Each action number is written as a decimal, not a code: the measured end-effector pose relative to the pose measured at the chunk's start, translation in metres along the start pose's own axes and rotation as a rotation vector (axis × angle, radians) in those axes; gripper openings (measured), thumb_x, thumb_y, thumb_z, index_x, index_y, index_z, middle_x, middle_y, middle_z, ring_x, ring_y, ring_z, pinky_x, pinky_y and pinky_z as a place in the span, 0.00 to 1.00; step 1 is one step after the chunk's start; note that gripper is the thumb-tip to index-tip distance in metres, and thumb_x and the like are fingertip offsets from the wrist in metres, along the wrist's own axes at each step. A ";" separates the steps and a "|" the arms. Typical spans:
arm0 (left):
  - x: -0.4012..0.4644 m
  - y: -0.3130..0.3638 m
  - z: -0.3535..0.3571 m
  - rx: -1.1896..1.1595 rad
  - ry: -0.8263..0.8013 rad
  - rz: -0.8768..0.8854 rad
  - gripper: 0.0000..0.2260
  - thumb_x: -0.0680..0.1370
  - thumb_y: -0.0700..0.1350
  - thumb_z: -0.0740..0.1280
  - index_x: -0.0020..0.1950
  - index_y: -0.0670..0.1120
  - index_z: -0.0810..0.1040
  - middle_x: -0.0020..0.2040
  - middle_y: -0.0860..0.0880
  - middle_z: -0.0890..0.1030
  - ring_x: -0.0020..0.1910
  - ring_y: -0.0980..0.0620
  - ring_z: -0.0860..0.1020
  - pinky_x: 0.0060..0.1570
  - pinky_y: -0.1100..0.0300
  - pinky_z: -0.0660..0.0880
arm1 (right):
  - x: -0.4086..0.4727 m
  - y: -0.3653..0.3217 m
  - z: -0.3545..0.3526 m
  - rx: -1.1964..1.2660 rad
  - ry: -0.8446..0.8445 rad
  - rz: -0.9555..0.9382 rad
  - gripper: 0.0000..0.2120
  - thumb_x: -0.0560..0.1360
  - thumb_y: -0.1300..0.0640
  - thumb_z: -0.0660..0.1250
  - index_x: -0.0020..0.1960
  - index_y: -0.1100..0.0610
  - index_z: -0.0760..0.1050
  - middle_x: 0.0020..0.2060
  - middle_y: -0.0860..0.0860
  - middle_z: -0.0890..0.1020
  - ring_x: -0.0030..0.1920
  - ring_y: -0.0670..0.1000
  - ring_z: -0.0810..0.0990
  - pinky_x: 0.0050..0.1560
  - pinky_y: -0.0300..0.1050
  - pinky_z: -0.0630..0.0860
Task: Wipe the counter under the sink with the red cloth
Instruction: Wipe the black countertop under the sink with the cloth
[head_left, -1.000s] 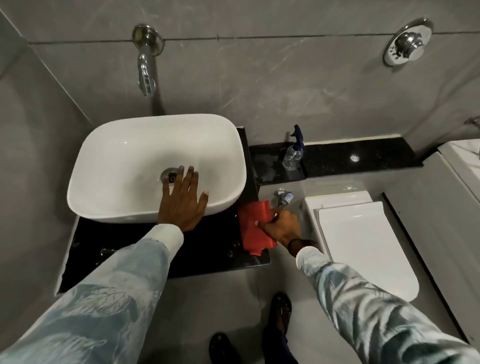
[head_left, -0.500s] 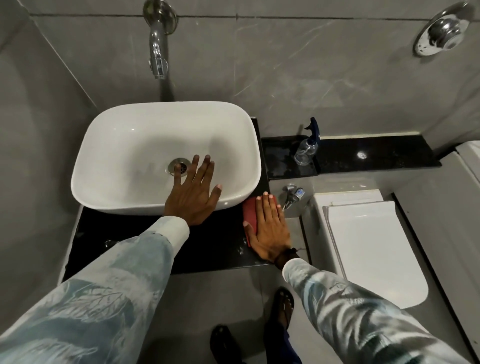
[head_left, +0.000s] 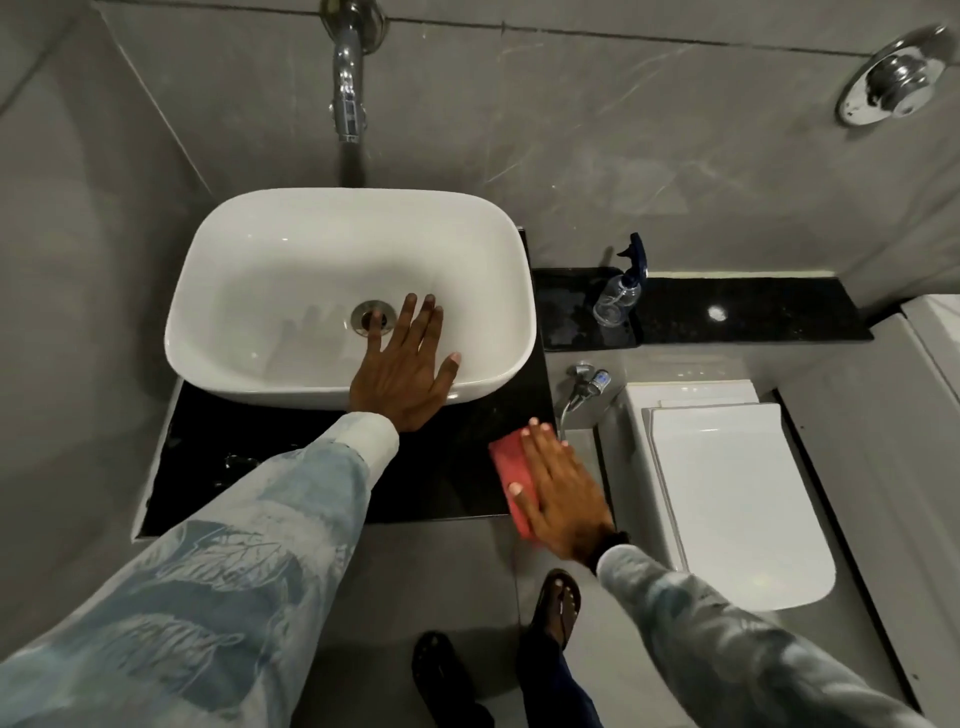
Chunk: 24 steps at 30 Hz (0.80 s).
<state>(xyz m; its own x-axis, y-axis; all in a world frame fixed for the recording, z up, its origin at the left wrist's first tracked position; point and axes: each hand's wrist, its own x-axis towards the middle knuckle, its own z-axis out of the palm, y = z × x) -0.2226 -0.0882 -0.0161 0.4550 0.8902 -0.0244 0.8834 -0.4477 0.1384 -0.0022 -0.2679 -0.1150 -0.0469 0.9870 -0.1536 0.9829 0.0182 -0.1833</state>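
A white basin (head_left: 291, 260) stands on a black counter (head_left: 270, 467). My left hand (head_left: 405, 374) lies flat with spread fingers on the basin's front rim, fingertips near the drain (head_left: 373, 318). My right hand (head_left: 563, 493) presses flat on the red cloth (head_left: 511, 460) at the counter's front right corner. The cloth is folded; its left strip shows beside my palm and its lower end hangs past the counter edge. The rest of the cloth is hidden under my hand.
A chrome wall tap (head_left: 347, 78) hangs above the basin. A clear spray bottle with blue trigger (head_left: 621, 291) stands on the black ledge (head_left: 753, 312). A small valve (head_left: 587, 382) and a white toilet (head_left: 727, 493) lie right of the counter. My sandalled feet (head_left: 558, 608) are below.
My right hand flattened onto the red cloth and slid it toward me, to the counter's front right corner. My left hand stayed on the basin rim.
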 end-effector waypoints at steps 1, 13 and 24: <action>-0.001 -0.009 0.000 0.009 0.000 -0.011 0.32 0.84 0.59 0.47 0.84 0.45 0.49 0.86 0.49 0.48 0.85 0.48 0.44 0.81 0.36 0.49 | 0.015 -0.007 0.000 0.029 0.008 0.037 0.36 0.84 0.41 0.51 0.85 0.59 0.48 0.85 0.54 0.48 0.85 0.54 0.47 0.84 0.56 0.54; -0.001 -0.004 0.003 0.033 0.012 -0.005 0.32 0.83 0.60 0.44 0.84 0.45 0.49 0.86 0.49 0.49 0.85 0.48 0.44 0.81 0.37 0.49 | 0.000 -0.007 0.001 0.015 -0.006 0.046 0.37 0.84 0.40 0.49 0.85 0.59 0.46 0.85 0.54 0.47 0.86 0.53 0.46 0.84 0.56 0.54; -0.004 -0.001 0.001 -0.011 0.010 -0.033 0.32 0.84 0.61 0.45 0.84 0.45 0.49 0.85 0.48 0.51 0.85 0.48 0.47 0.81 0.39 0.49 | 0.008 -0.077 -0.001 0.022 -0.045 0.039 0.39 0.83 0.36 0.46 0.85 0.58 0.45 0.85 0.54 0.43 0.85 0.53 0.40 0.85 0.54 0.43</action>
<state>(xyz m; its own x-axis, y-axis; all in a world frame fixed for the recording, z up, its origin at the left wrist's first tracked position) -0.2252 -0.0917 -0.0172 0.4247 0.9051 -0.0196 0.8965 -0.4175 0.1482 -0.0786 -0.2610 -0.1016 -0.0165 0.9788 -0.2042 0.9800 -0.0246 -0.1974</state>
